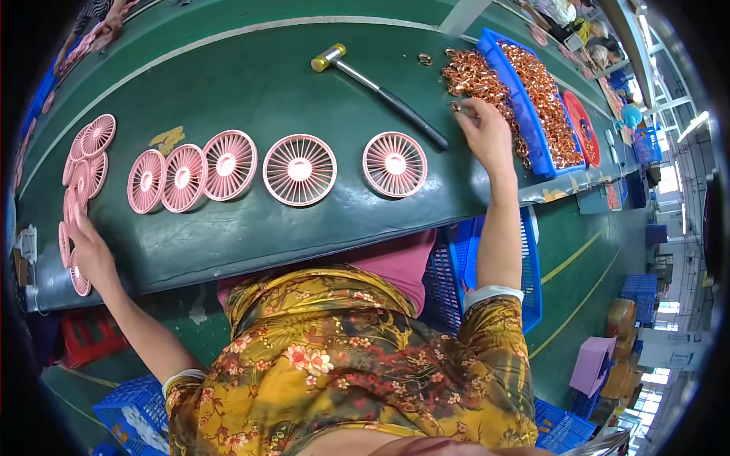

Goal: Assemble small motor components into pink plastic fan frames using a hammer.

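At the far left of the table, my left hand closes its fingers on the near edge of a pink round spoked grille, among several others like it; its thumb is hard to see. On the right, my right hand pinches a small copper-coloured ring beside a loose pile of such rings. Between my hands, several pink grilles lie in a row, among them a separate one nearest my right hand and another left of it. Three more touch or overlap farther left.
A hammer with yellow faces and a black grip lies behind the row. A blue tray full of copper rings stands at the right, with a red basin beyond it. Blue crates sit below the table edge.
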Tool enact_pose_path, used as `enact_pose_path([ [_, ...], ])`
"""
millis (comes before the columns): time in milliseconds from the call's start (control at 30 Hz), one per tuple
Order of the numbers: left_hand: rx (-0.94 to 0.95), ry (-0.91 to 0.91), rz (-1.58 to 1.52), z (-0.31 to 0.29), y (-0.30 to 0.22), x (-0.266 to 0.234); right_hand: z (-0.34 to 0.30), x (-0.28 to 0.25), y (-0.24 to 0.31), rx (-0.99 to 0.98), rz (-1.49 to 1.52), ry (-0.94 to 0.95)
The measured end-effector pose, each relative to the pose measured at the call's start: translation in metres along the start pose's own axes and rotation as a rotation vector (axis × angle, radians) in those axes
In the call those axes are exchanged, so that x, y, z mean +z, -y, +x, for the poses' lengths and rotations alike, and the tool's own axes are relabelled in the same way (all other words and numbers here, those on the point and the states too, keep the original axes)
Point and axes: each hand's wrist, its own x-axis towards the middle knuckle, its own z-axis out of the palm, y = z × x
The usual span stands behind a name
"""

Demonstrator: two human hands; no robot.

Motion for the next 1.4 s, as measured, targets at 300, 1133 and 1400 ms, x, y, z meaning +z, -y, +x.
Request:
enact_pose_path([
  [300,0.290,-0.459,-0.461,-0.038,-0.025,-0.009,0.004,0.010,0.005,0.183,0.389,0.198],
  [1133,0.352,0.619,-1.453,-0.189,-0.205,-0.005,-0.071,-0.006,0.142,-0.533,0.520,-0.300],
  [1400,0.460,0.647,-1.353,-0.195,-0.207,0.003,-0.077,0.008,0.192,-0.790,0.492,-0.242],
])
